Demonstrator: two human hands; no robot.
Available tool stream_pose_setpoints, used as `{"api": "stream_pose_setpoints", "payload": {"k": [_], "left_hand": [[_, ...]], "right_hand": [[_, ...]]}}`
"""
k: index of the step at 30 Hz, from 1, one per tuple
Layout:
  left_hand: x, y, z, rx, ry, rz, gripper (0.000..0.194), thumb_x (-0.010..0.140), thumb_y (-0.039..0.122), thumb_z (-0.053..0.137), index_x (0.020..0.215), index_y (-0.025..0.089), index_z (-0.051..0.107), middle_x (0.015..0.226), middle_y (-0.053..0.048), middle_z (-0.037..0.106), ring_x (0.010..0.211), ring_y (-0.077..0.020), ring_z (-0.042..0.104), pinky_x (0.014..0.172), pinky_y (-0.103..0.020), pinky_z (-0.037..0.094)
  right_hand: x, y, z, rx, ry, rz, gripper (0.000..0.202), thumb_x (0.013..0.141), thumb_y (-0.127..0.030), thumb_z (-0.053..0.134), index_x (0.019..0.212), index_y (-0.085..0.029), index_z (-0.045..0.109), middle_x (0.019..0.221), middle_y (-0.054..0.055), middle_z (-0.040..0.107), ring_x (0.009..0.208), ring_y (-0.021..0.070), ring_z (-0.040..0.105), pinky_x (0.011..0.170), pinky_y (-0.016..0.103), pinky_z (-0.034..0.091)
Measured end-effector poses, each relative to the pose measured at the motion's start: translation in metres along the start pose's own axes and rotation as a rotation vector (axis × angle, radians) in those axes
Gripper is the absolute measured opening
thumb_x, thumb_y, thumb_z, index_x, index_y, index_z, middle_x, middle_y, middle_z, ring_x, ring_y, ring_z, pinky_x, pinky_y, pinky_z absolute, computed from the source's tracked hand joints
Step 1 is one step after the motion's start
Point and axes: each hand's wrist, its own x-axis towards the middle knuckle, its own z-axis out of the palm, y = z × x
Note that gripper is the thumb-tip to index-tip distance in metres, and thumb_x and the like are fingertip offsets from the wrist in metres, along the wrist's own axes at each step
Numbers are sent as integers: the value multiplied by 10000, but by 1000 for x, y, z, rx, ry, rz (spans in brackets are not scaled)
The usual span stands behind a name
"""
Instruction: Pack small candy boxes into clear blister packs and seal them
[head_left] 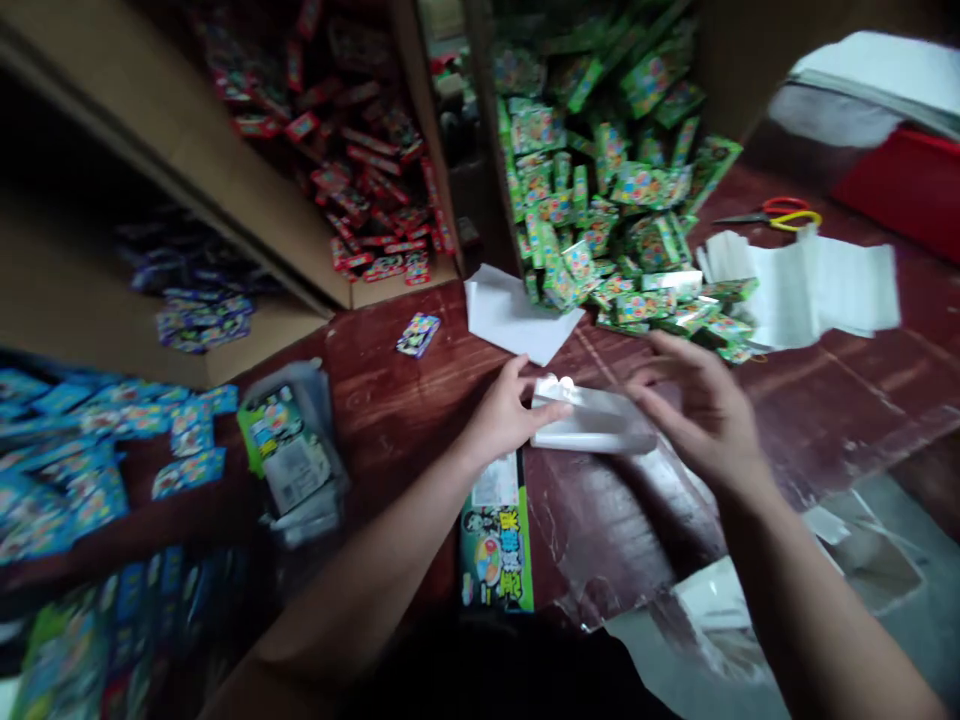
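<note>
A small white tray [592, 425] rests on the dark red table in front of me. My left hand [510, 410] grips its left end, thumb inside and fingers at the far side. Two small white round pieces [559, 384] show at that end. My right hand [694, 410] hovers at the tray's right end with fingers spread apart, close to the corner. Below the tray lies a green printed package [495, 550], flat near the table's front edge. White paper sheets [517, 312] lie just beyond the tray.
Open cartons hold green packets [622, 200], red packets [367, 170] and purple packets [202, 310]. Blue packets [90, 430] lie at the left, near clear bags [296, 450]. One purple packet [418, 335] lies alone. Scissors [784, 216] and white strips [817, 285] are at the right.
</note>
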Motion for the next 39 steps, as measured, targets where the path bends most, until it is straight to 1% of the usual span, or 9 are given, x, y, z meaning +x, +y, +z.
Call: {"api": "stream_pose_setpoints", "payload": {"k": [3,7,13,17,28,32,35,37,39], "left_hand": [[-33,-11,-48,412,147,113,774,698,395,866,1380,207,551,1424,-145,557,1352,-329,475,1110,-472,383],[-90,-22,-87,649,-23,87,125,876,314,689,965,244,740,1041,-41,722,1070,-252,614,1011,-435,438],[-135,-12,-88,370,-49,43,122,910,271,632,934,229,743,1050,-40,741,958,-192,680,891,-328,502],[-146,-3,-86,246,-89,-30,164,911,286,626,1005,219,741,983,-36,768,853,-186,700,782,-306,527],[-156,-10,-84,141,-73,-6,164,895,294,648,1000,211,743,996,-51,773,861,-195,708,777,-311,542],[-154,-16,-77,78,-94,-35,159,872,318,687,972,203,734,991,-61,770,886,-202,714,817,-330,552],[-152,-19,-75,13,-79,-76,235,778,333,790,938,189,694,895,-48,753,788,-184,697,716,-300,551],[-151,-19,-84,-23,-26,-104,296,717,315,837,909,184,653,807,-18,718,719,-164,673,654,-272,532],[-152,-15,-100,-47,127,-107,321,703,303,845,907,183,629,791,0,689,717,-153,663,648,-255,523]], "right_hand": [[-11,-12,-2,166,27,54,690,874,-267,736,1487,-362,433,943,32,639,896,233,645,869,428,545],[-20,-40,22,262,-225,106,733,900,-251,711,1535,-352,360,919,31,652,841,212,639,824,400,562],[-25,-61,87,310,-601,140,719,949,-292,635,1562,-320,261,930,12,647,856,180,647,810,364,566],[-31,-57,111,231,-710,103,795,924,-280,641,1583,-286,197,941,8,657,851,173,644,826,361,552],[-60,-56,116,-361,-531,-320,844,986,-242,558,1618,-385,18,1063,48,711,1006,308,596,1005,596,392],[-68,-50,123,-340,-612,-234,817,1015,-241,493,1617,-365,-44,1113,42,717,1039,298,591,1033,617,364],[-66,-51,122,-265,-679,-198,785,1018,-240,472,1621,-362,-15,1212,56,692,1116,292,577,1069,612,374],[-63,-52,116,-179,-601,-168,779,1008,-267,509,1625,-349,41,1312,84,644,1226,295,548,1116,596,369],[-63,-53,108,-37,-353,-83,771,988,-308,561,1616,-345,115,1396,110,568,1293,286,529,1127,555,406]]}}
